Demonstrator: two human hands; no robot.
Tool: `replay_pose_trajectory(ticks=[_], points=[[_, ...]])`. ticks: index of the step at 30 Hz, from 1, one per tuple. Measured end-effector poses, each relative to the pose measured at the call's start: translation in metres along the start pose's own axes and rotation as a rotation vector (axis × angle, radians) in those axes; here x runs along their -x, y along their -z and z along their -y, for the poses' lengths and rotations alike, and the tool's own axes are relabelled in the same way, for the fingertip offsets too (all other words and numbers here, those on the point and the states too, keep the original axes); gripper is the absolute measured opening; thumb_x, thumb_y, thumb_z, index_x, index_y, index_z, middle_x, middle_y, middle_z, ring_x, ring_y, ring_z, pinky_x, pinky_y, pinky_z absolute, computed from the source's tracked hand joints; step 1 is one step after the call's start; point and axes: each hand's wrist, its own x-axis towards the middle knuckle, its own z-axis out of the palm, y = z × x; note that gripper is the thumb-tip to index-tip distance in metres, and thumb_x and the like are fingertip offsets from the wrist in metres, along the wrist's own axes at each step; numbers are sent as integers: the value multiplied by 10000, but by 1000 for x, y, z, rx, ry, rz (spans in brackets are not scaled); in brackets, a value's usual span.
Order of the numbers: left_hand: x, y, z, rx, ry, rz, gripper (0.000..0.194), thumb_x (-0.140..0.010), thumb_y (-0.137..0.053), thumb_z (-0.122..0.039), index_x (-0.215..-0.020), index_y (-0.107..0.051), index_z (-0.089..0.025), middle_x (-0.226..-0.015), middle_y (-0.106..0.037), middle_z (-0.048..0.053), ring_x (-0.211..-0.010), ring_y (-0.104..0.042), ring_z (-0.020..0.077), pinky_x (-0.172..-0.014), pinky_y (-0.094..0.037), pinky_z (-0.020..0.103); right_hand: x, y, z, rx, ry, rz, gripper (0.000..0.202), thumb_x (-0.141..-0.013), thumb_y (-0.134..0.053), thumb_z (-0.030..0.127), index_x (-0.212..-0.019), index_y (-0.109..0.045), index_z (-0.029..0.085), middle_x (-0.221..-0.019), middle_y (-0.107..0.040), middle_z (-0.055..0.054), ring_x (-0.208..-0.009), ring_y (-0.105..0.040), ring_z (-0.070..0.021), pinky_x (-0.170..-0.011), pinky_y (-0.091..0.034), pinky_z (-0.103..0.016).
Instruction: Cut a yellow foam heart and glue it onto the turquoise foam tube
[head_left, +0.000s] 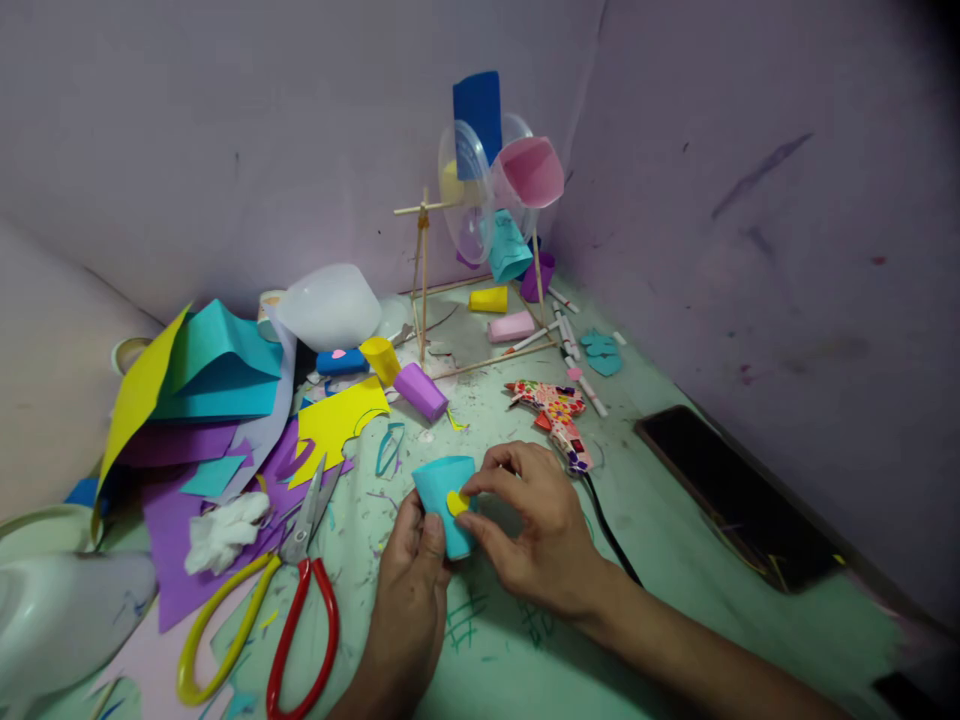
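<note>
A light blue paper cup point(439, 487) stands nearly upright in my left hand point(414, 570), whose fingers and thumb are wrapped round its lower left side. On the cup's front right is a small yellow paper piece point(457, 503). My right hand point(529, 515) pinches the right edge of that piece between thumb and forefinger, against the cup. Behind the hands lies a patterned glue gun point(553, 412), its black cord running past my right wrist. Scissors point(298, 535) with one yellow and one red handle rest open to the left of my left hand.
A stick frame point(424, 290) carries clear plastic discs point(471, 195) and coloured paper cups at the back. Left are coloured sheets point(217, 365), a crumpled tissue point(225, 530) and white bottles point(330, 305). A dark phone point(739, 495) lies right, beside the wall.
</note>
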Motion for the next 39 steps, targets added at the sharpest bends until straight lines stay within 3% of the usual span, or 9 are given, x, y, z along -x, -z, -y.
replay_pose_trajectory(ticks=[5, 9, 12, 14, 18, 27, 34, 39], points=[[-1, 0, -1, 21, 15, 2, 440, -667, -738, -402, -1032, -588, -207, -980, -669, 41, -1026, -571, 223, -857, -454, 306, 0, 2, 2, -107, -70, 0, 177, -661, -688, 207, -827, -637, 173, -862, -572, -68, -824, -535, -225, -750, -424, -404], [-1, 4, -2, 61, 43, 2, 406, -697, -722, -344, -1052, -597, -192, -1014, -667, 59, -1051, -560, 236, -896, -436, 338, -4, 5, -4, -395, -411, 34, 266, -686, -653, 238, -936, -573, 195, -938, -586, -64, -840, -562, -208, -791, -456, -406], [-2, 6, -2, 84, 44, 58, 401, -719, -704, -331, -1075, -597, -181, -1042, -661, 74, -1082, -544, 246, -934, -412, 364, -6, 3, -12, -741, -642, 193, 454, -662, -677, 273, -1075, -504, 202, -1069, -589, -95, -922, -590, -220, -817, -478, -415], [-2, 6, -1, 81, 51, 80, 399, -728, -697, -340, -1081, -598, -182, -1061, -656, 82, -1102, -535, 251, -949, -400, 376, -6, 0, -15, -897, -695, 278, 496, -655, -695, 279, -1100, -491, 203, -1053, -606, -92, -951, -600, -221, -825, -485, -404], [-1, 5, 1, 61, 69, 61, 438, -698, -723, -369, -1080, -602, -193, -1090, -649, 85, -1122, -529, 258, -956, -399, 384, -5, -6, -12, -912, -706, 277, 410, -670, -699, 259, -1041, -535, 199, -947, -652, -63, -911, -621, -204, -814, -494, -388], [-2, 7, 5, -47, 19, 35, 469, -701, -711, -404, -1112, -591, -212, -1101, -647, 75, -1116, -534, 259, -927, -423, 362, -4, -6, -4, -854, -695, 260, 375, -646, -693, 250, -983, -547, 174, -929, -664, -74, -864, -621, -203, -771, -493, -370], [-2, 16, 12, -251, -81, 89, 418, -769, -645, -390, -1152, -577, -236, -1083, -659, 55, -1050, -574, 222, -907, -426, 312, -5, -7, -1, -639, -709, 234, 322, -590, -711, 193, -881, -572, 183, -755, -633, 4, -703, -581, -157, -675, -481, -312], [-2, 15, 10, -232, -84, 85, 398, -750, -662, -387, -1105, -600, -217, -1065, -665, 63, -1003, -592, 219, -863, -452, 306, -2, -8, -7, -733, -680, 239, 217, -679, -659, 320, -828, -593, 176, -718, -600, -7, -670, -555, -158, -634, -459, -306]])
